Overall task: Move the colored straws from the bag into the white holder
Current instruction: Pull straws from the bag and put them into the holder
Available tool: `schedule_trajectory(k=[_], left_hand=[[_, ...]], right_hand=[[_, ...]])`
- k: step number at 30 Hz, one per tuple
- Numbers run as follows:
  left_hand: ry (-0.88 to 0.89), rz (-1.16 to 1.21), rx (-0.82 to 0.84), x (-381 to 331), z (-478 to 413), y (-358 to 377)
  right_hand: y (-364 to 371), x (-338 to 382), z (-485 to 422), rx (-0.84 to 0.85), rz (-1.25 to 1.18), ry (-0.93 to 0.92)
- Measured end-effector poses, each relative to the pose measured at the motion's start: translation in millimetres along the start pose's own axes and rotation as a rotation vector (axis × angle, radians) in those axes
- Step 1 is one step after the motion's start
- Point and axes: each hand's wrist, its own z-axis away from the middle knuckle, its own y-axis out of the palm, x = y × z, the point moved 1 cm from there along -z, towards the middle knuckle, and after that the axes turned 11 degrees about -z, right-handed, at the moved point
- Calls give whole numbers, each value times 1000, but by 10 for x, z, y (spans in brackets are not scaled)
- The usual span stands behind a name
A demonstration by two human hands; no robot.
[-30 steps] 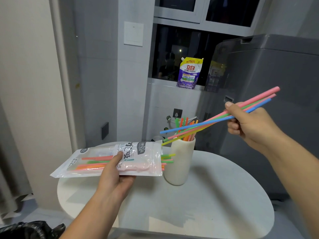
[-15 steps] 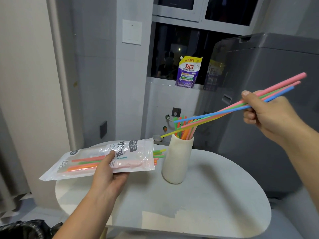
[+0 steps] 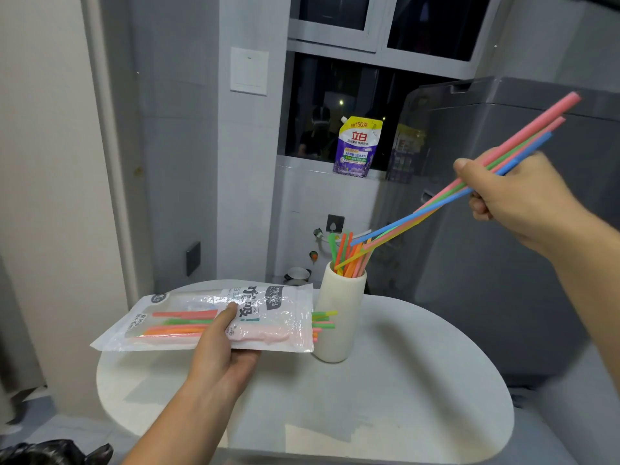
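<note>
Head view, single moment.

Right hand (image 3: 513, 196): raised at upper right, fingers curled, thumb on top. It pinches a loose bundle of long thin plastic straws (pink, green, blue, yellow) (image 3: 436, 203). The bundle slopes down to the left. Its lower ends fan out at the mouth of the white cylindrical holder (image 3: 340, 317), among the orange and green straws already standing there (image 3: 349, 256). We cannot tell whether any held end is yet inside the rim. The upper ends stick out well past the hand.

Left hand (image 3: 221, 357): grasps the clear plastic straw bag with printed white label (image 3: 275, 317), thumb on top, fingers underneath. The bag is held roughly level above the desk, mouth toward the holder. Remaining straws, pink, green and orange (image 3: 181, 322), lie lengthwise inside. Several tips (image 3: 323, 320) poke out of the mouth and overlap the holder's wall in this view; we cannot tell whether they touch it.

The holder stands upright on the rounded white desk (image 3: 402, 380), towards its far edge.

Surroundings: a purple and white detergent pouch (image 3: 357, 147) on the window ledge behind. A grey appliance (image 3: 503, 263) stands beside the desk on the right. A white wall switch (image 3: 249, 71) sits at upper centre. A black plastic bag (image 3: 50, 453) lies on the floor at lower left.
</note>
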Motion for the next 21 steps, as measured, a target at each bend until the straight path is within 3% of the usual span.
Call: schedule_trajectory(k=[21], left_hand=[[24, -42, 27, -17, -18, -57]], right_hand=[[388, -16, -92, 194, 221, 84]])
